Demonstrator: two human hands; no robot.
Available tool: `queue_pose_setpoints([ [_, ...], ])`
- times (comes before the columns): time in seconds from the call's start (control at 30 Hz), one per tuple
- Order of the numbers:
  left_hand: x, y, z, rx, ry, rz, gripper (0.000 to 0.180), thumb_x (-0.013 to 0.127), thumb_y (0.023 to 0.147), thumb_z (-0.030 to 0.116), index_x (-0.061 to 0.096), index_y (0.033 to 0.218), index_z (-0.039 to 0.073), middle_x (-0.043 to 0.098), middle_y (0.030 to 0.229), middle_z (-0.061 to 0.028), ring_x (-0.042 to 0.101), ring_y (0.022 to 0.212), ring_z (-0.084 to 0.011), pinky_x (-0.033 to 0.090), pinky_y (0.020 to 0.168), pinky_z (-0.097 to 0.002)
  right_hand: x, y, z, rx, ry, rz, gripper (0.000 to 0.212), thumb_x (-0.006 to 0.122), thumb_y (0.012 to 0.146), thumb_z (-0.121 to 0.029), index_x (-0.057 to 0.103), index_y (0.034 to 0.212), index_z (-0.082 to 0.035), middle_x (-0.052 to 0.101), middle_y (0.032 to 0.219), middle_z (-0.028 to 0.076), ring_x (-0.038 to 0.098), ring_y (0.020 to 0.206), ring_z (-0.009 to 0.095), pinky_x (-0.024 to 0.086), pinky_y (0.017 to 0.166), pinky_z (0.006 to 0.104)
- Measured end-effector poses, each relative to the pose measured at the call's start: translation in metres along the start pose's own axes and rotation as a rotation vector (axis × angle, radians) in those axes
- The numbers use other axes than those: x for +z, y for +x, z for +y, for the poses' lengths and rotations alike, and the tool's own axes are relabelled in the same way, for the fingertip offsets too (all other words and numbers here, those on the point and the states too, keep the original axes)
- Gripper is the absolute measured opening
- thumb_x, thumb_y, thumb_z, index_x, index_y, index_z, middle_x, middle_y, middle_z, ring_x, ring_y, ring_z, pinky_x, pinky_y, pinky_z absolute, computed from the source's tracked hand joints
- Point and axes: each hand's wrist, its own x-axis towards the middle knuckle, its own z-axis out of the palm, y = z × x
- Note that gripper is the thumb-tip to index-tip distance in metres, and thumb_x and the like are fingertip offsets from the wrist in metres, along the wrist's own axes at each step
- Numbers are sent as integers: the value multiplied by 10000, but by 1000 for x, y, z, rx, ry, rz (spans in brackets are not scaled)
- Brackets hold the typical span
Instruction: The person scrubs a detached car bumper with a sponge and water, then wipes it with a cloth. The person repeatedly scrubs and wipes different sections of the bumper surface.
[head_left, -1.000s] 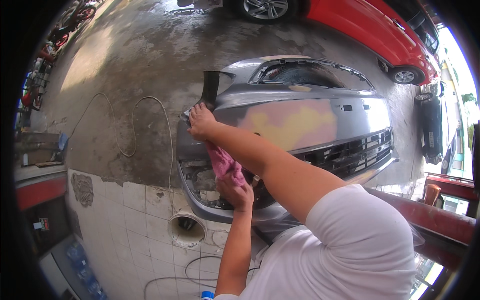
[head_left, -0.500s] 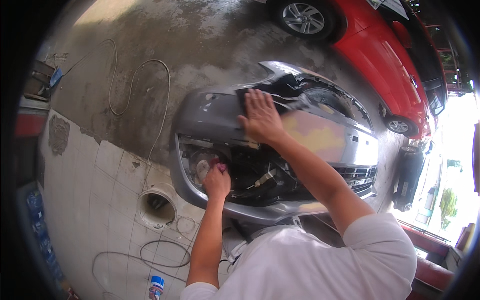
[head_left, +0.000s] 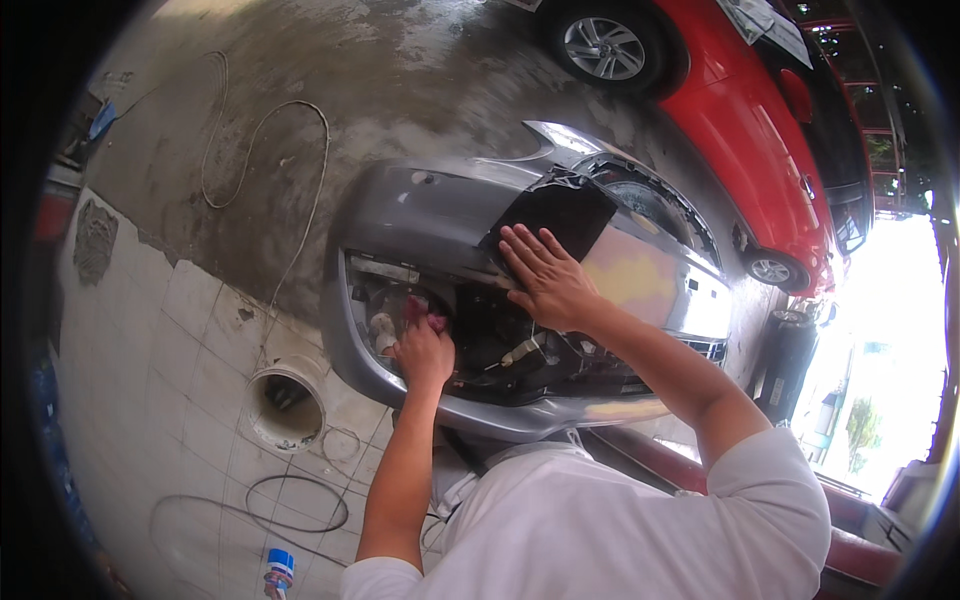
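Observation:
A grey car bumper (head_left: 425,225), with a patch of tan and yellow filler (head_left: 640,270), lies in front of me. My right hand (head_left: 550,283) rests flat with spread fingers at the near edge of a black sheet (head_left: 562,212) that looks like sandpaper. The sheet lies over the bumper's upper face. Over the bumper's left opening, my left hand (head_left: 425,358) is closed round a crumpled pinkish-red cloth (head_left: 422,312). Beside that cloth is a whitish rounded thing (head_left: 383,332) inside the opening; its kind is unclear.
A whitish bucket (head_left: 287,408) stands on the tiles left of the bumper. A blue-topped can (head_left: 279,572) and a dark looped hose (head_left: 297,503) are nearer me. A pale cable (head_left: 326,150) winds over the wet concrete. A red car (head_left: 720,125) stands at the far right.
The black sheet, curled and blurred before, now lies flatter on the bumper. My right hand has shifted slightly right and nearer. The left hand still holds the cloth. The view has shifted slightly.

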Motion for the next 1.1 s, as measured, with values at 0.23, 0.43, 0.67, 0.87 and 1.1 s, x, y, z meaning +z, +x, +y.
queue_pose_setpoints([
  [0.23, 18, -9, -8, 23, -97, 13, 441, 587, 1006, 307, 564, 1342, 21, 684, 1164, -233, 676, 1071, -441, 502, 891, -588, 78, 192, -121, -164, -155, -27, 801, 433, 1057, -545, 366, 1593, 47, 299, 1707, 195, 187, 1615, 313, 100, 1308, 522],
  [0.43, 34, -1, -30, 203, -64, 95, 403, 576, 1012, 299, 594, 1305, 23, 700, 1168, -237, 689, 1032, -442, 506, 885, -574, 85, 227, -135, -186, -226, -83, 796, 417, 1063, -545, 347, 1610, 29, 305, 1710, 175, 197, 1612, 307, 100, 1315, 489],
  [0.67, 5, 2, -10, 65, -46, 8, 515, 611, 981, 276, 541, 1437, 47, 690, 1228, -252, 661, 1094, -462, 482, 956, -581, 6, -6, 30, 289, 80, 170, 667, 319, 1117, -456, 263, 1672, -91, 199, 1763, 61, 110, 1638, 214, 47, 1324, 417],
  [0.87, -8, 1, 7, 57, -15, 28, 514, 586, 994, 261, 538, 1445, 19, 666, 1309, -239, 620, 1225, -433, 457, 1043, -543, 14, 3, 16, 248, 53, 227, 709, 357, 1091, -491, 306, 1650, -58, 232, 1750, 97, 133, 1635, 278, 38, 1316, 504],
  [1.1, 26, 15, -50, 142, -199, -109, 507, 473, 1086, 375, 553, 1468, 50, 640, 1415, -214, 596, 1318, -391, 443, 1079, -450, 65, 127, -41, 165, 137, 213, 716, 358, 1079, -501, 372, 1623, -37, 285, 1732, 122, 152, 1632, 278, 17, 1321, 509],
])
